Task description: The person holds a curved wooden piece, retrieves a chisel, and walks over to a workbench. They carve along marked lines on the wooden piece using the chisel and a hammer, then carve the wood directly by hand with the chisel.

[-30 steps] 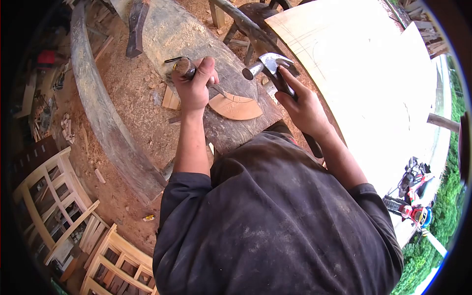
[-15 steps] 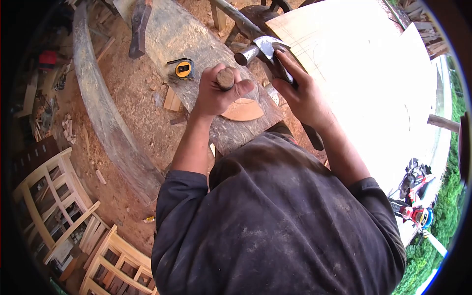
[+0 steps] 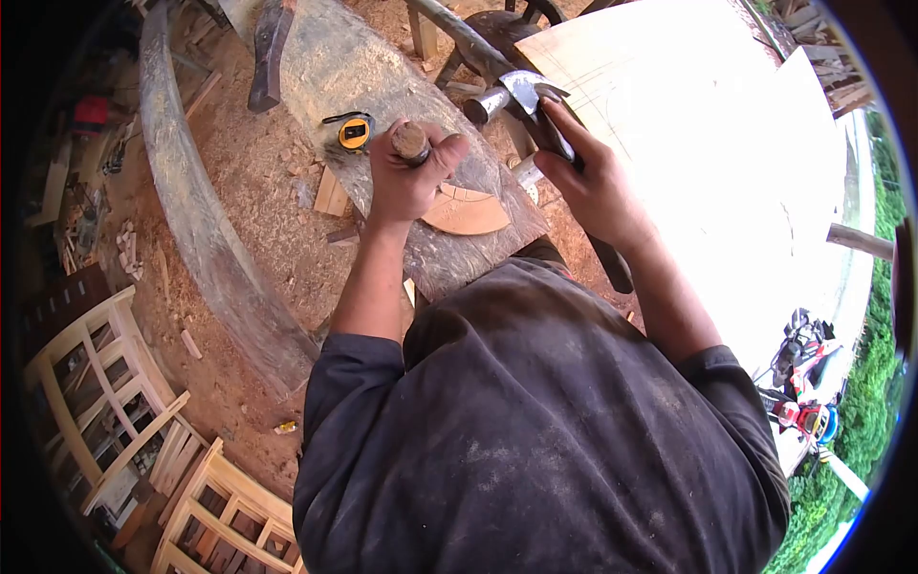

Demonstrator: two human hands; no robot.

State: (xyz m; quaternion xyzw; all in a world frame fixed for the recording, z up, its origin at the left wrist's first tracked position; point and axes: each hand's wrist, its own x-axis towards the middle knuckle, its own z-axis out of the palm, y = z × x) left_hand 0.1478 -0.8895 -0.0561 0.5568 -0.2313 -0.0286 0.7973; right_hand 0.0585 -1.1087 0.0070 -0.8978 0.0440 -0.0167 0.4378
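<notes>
My left hand [image 3: 406, 182] is wrapped round an upright tool with a round wooden handle [image 3: 411, 142]. Only its butt end faces me, and the lower part is hidden beneath the fist. Just to the right of that fist, a curved piece of pale wood [image 3: 469, 212] with a pencil line lies on a worn plank [image 3: 445, 263]. My right hand [image 3: 591, 167] grips a claw hammer [image 3: 524, 91] near its head, the index finger stretched along it. The hammer's dark handle slants down past my wrist. Beyond the left hand, a yellow and black tape measure [image 3: 354, 132] rests on the plank.
A large pale board [image 3: 688, 172] spreads out at the right, with drawn lines at its far left corner. A long curved timber [image 3: 206, 210] runs along the left over wood shavings. Wooden frames [image 3: 234, 507] stand at lower left. A power tool [image 3: 808, 416] sits at far right.
My left hand has shifted left with the wooden-handled tool, uncovering more of the curved piece. The hammer and my right hand have moved slightly right.
</notes>
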